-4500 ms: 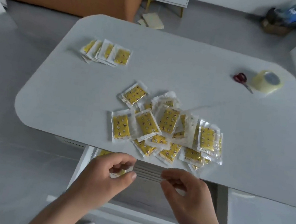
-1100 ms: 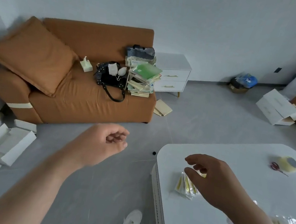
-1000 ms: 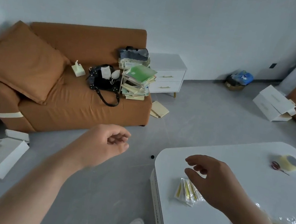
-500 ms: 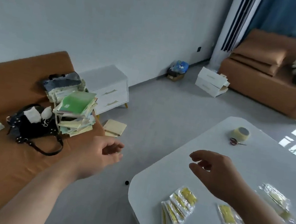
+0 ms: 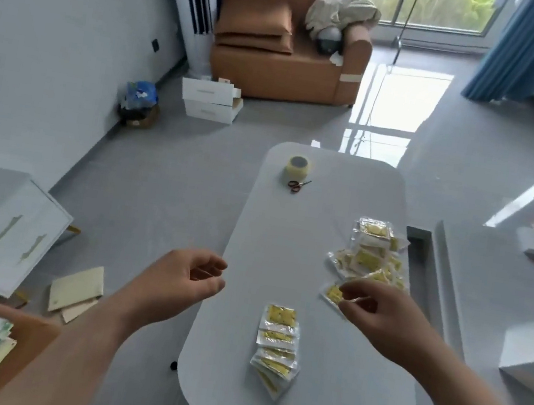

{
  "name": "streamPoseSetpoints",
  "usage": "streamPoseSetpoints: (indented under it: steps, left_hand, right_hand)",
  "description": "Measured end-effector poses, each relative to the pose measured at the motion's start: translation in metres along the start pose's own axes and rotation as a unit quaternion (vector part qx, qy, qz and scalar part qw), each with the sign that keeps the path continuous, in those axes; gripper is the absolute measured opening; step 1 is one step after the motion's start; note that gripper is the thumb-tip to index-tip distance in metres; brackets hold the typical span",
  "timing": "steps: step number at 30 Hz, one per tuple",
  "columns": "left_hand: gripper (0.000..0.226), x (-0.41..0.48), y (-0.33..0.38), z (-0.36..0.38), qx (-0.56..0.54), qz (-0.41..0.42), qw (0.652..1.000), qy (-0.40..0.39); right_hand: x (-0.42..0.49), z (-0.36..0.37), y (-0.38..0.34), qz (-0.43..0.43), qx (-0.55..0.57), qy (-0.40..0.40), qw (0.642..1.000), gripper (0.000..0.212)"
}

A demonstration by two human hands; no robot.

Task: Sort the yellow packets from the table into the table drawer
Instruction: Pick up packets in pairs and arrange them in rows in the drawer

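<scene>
White table (image 5: 327, 208) on grey floor (image 5: 156, 192), sofa (image 5: 278, 68) beyond. Packet pile (image 5: 369, 252) lies just beyond my right hand (image 5: 380, 318); packet row (image 5: 277, 342) lies between my hands. Left hand (image 5: 184, 280) hovers at the table's edge. Both hands loosely curled, empty.

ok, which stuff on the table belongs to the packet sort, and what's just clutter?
Job: loose pile of clear-wrapped yellow packets; fanned row of yellow packets; single yellow packet between them, all on the white rounded table.
Lying about: roll of yellowish clear tape; small red-handled scissors beside it.
</scene>
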State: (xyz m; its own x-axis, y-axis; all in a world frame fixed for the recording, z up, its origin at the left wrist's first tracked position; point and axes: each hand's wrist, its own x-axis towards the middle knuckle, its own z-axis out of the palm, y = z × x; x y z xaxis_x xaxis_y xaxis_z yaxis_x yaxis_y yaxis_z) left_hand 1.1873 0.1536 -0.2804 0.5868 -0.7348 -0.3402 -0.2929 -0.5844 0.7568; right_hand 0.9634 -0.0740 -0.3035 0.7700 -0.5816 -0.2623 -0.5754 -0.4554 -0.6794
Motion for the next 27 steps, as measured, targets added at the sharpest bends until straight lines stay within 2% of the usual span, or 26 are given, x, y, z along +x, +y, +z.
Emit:
streamPoseSetpoints:
  steps: [4,7,13,18,21,25,27]
  left_hand:
    - [0.018,0.046,-0.027,0.009,0.004,0.009,0.996,-0.084]
    - [0.019,0.082,-0.051,0.031,0.018,0.014,0.991,-0.134]
    - [0.017,0.141,-0.097,0.091,0.018,0.010,0.983,-0.180]
    - [0.020,0.188,-0.149,0.153,0.025,-0.012,0.977,-0.210]
    - [0.025,0.222,-0.184,0.191,0.038,-0.012,0.978,-0.205]
    - [0.031,0.272,-0.224,0.240,0.103,0.006,0.973,-0.207]
    - [0.038,0.292,-0.241,0.268,0.167,0.037,0.960,-0.222]
  right_hand:
    - [-0.003,0.044,0.016,0.094,0.053,0.013,0.994,0.021]
    - [0.006,0.085,0.036,0.132,0.047,0.006,0.990,0.024]
    - [0.031,0.156,0.086,0.185,0.051,-0.024,0.981,0.027]
    - [0.068,0.222,0.150,0.211,0.046,-0.070,0.974,0.029]
    - [0.097,0.256,0.188,0.204,0.042,-0.070,0.976,0.030]
    - [0.131,0.291,0.232,0.197,0.056,-0.050,0.978,0.031]
    - [0.143,0.302,0.251,0.194,0.063,-0.037,0.978,0.030]
